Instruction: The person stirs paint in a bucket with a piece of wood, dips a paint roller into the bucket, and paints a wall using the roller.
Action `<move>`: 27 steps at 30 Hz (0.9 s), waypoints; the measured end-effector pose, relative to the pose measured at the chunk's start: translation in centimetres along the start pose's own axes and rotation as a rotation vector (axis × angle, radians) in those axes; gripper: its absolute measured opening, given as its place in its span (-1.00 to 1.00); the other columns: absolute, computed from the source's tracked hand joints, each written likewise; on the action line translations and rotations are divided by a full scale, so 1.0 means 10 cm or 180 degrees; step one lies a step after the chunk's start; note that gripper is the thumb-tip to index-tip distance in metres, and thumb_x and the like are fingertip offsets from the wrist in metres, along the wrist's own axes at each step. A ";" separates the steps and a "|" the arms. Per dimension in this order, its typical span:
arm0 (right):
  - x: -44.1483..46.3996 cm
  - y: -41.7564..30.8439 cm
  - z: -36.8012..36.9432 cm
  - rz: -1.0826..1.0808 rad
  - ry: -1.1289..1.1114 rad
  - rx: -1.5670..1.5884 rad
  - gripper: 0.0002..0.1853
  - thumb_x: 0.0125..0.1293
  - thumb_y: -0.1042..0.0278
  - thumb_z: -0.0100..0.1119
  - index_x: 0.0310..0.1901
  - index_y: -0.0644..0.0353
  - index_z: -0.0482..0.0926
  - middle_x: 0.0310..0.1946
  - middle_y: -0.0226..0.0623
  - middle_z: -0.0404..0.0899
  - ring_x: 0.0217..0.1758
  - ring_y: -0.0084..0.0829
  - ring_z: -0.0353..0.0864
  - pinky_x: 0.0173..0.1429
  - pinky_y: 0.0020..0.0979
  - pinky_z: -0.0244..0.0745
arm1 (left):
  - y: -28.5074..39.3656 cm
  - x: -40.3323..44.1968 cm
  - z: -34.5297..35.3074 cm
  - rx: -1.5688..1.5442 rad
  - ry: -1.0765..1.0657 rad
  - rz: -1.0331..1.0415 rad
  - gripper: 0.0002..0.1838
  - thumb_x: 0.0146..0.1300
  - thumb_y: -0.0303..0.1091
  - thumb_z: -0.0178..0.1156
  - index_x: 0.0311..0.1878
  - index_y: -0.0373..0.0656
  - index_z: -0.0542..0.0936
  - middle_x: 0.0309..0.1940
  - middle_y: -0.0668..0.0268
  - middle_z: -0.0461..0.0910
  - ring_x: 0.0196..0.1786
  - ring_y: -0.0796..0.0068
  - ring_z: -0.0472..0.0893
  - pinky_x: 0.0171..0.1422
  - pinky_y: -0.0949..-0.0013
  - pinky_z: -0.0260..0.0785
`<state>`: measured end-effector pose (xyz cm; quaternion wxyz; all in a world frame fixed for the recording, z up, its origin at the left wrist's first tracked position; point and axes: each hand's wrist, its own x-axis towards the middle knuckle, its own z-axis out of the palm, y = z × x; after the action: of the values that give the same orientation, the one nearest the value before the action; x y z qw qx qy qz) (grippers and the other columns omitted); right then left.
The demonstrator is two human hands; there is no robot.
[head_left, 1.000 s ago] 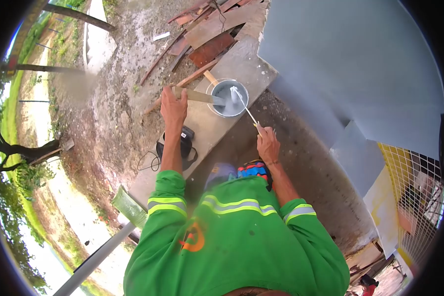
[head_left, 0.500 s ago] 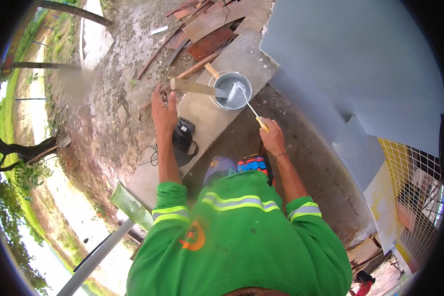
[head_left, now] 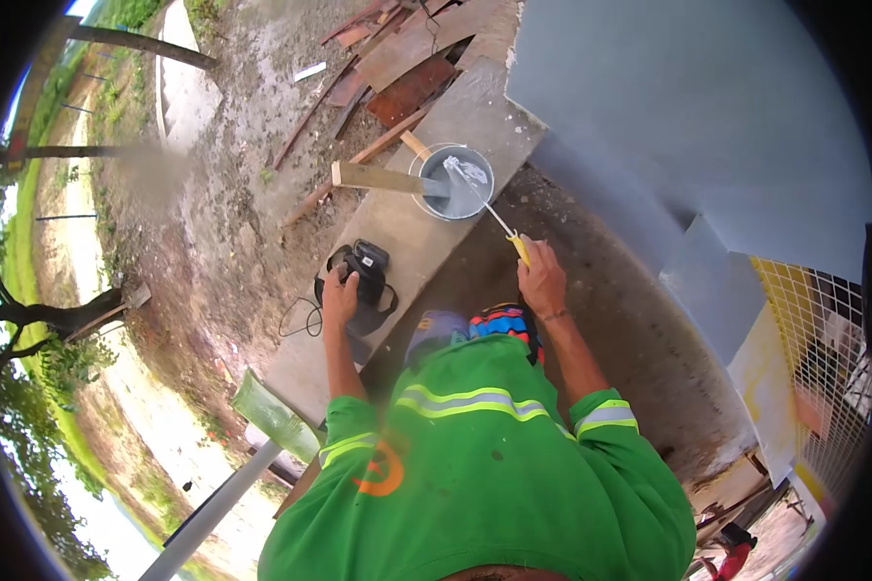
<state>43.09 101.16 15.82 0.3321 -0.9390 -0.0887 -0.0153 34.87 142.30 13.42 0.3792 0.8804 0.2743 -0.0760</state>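
Left grip: part open beside the black bag (contact cannot be confirmed). Ahead and to its right, a wooden paddle leans out of the bucket. Right grip: closed around the yellow handle of the roller, whose head is in the bucket, ahead and left. Work the head lightly, away from the paddle; avoid levering on the rim. The ledge ends between bucket and right grip; right of that grip, floor offers elbow room before the wall
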 end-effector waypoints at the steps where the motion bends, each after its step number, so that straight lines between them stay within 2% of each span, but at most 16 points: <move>1: -0.03 0.07 0.07 -0.0024 -0.0035 -0.0117 -0.55 0.25 0.43 0.20 0.21 0.13 0.49 -0.08 -0.24 0.53 0.03 -0.13 0.56 0.04 -0.11 0.55 | 0.13 -0.08 -0.03 0.0034 -0.0045 -0.0049 -0.44 0.35 -0.13 0.22 0.27 -0.36 0.51 0.17 -0.13 0.58 0.25 -0.04 0.57 0.35 0.12 0.39; 3: -0.06 0.15 0.17 -0.0052 -0.0021 -0.0192 -0.56 0.26 0.42 0.19 0.20 0.14 0.49 -0.10 -0.24 0.52 0.03 -0.14 0.55 0.04 -0.13 0.55 | 0.20 -0.10 -0.04 0.0022 -0.0100 -0.0066 -0.45 0.35 -0.14 0.22 0.27 -0.35 0.51 0.17 -0.13 0.59 0.25 -0.01 0.58 0.34 0.14 0.40; 9: -0.16 0.25 0.38 0.0030 -0.0001 -0.0169 -0.59 0.31 0.41 0.16 0.20 0.14 0.49 -0.15 -0.24 0.52 -0.02 -0.15 0.54 0.02 -0.15 0.53 | -0.29 -0.12 0.13 -0.0126 -0.0365 -0.0180 -0.49 0.36 -0.18 0.21 0.26 -0.33 0.53 0.16 -0.08 0.62 0.24 0.08 0.61 0.33 0.18 0.42; 11: -0.22 0.28 0.42 -0.0061 0.0150 -0.0107 -0.60 0.32 0.40 0.15 0.19 0.13 0.50 -0.15 -0.25 0.53 -0.03 -0.16 0.55 0.01 -0.16 0.53 | -0.31 -0.18 0.16 -0.0249 -0.0385 -0.0286 -0.49 0.36 -0.18 0.21 0.25 -0.33 0.53 0.15 -0.07 0.62 0.24 0.08 0.61 0.33 0.18 0.42; 14: -0.20 0.25 0.41 0.0065 -0.0043 -0.0282 -0.59 0.32 0.41 0.17 0.21 0.14 0.50 -0.13 -0.25 0.53 -0.02 -0.15 0.55 0.03 -0.17 0.53 | -0.43 -0.29 0.28 -0.0533 -0.0485 -0.0642 -0.49 0.36 -0.17 0.22 0.25 -0.32 0.54 0.14 -0.07 0.63 0.24 0.09 0.61 0.33 0.18 0.42; 16: -0.21 0.20 0.36 -0.0040 0.0110 -0.0188 -0.56 0.31 0.42 0.19 0.24 0.13 0.50 -0.10 -0.26 0.54 0.01 -0.15 0.56 0.07 -0.18 0.53 | -0.74 -0.32 0.38 -0.0117 -0.0538 -0.0322 -0.47 0.39 -0.12 0.23 0.31 -0.24 0.51 0.06 0.14 0.67 -0.10 0.43 0.65 -0.10 0.36 0.53; 18: -0.21 0.09 0.25 -0.0105 0.0208 -0.0076 -0.55 0.31 0.42 0.20 0.25 0.12 0.50 -0.09 -0.25 0.53 0.03 -0.15 0.55 0.09 -0.18 0.53 | -0.79 -0.40 0.42 -0.0078 -0.0558 -0.0564 -0.47 0.38 -0.13 0.23 0.30 -0.25 0.51 0.04 0.14 0.68 -0.11 0.43 0.65 -0.08 0.35 0.53; 22: -0.18 0.11 0.29 -0.0123 0.0157 0.0031 -0.52 0.32 0.44 0.22 0.29 0.10 0.48 -0.07 -0.21 0.52 0.05 -0.10 0.55 0.08 -0.12 0.54 | -0.84 -0.40 0.47 -0.0089 -0.0595 -0.0605 -0.47 0.38 -0.14 0.24 0.28 -0.29 0.51 0.03 0.14 0.68 -0.11 0.41 0.65 -0.03 0.34 0.53; 23: -0.17 0.14 0.34 -0.0037 0.0050 -0.0017 -0.52 0.32 0.44 0.22 0.29 0.09 0.48 -0.07 -0.21 0.52 0.05 -0.09 0.55 0.08 -0.12 0.54 | -0.84 -0.38 0.48 -0.0056 -0.0569 -0.0448 -0.48 0.39 -0.15 0.23 0.28 -0.30 0.51 0.04 0.12 0.67 -0.10 0.39 0.66 -0.02 0.33 0.53; 25: -0.16 0.16 0.39 0.0163 -0.0168 -0.0137 -0.53 0.32 0.43 0.22 0.28 0.08 0.49 -0.06 -0.20 0.53 0.06 -0.07 0.55 0.08 -0.12 0.54 | -0.62 -0.35 0.44 -0.0186 -0.0514 -0.0448 -0.49 0.40 -0.16 0.21 0.28 -0.29 0.51 0.05 0.11 0.67 -0.08 0.38 0.67 -0.02 0.33 0.53; 27: -0.19 0.12 0.37 0.0056 -0.0023 -0.0113 -0.53 0.31 0.43 0.22 0.27 0.10 0.48 -0.08 -0.24 0.52 0.04 -0.13 0.55 0.07 -0.16 0.55 | -0.36 -0.38 0.33 -0.0332 -0.0476 -0.0519 -0.51 0.41 -0.17 0.20 0.28 -0.28 0.52 0.07 0.09 0.67 -0.06 0.38 0.68 -0.01 0.33 0.54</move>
<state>41.35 102.24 12.06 0.3152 -0.9455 -0.0813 -0.0106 29.96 140.34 10.15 0.4365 0.8261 0.3196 -0.1577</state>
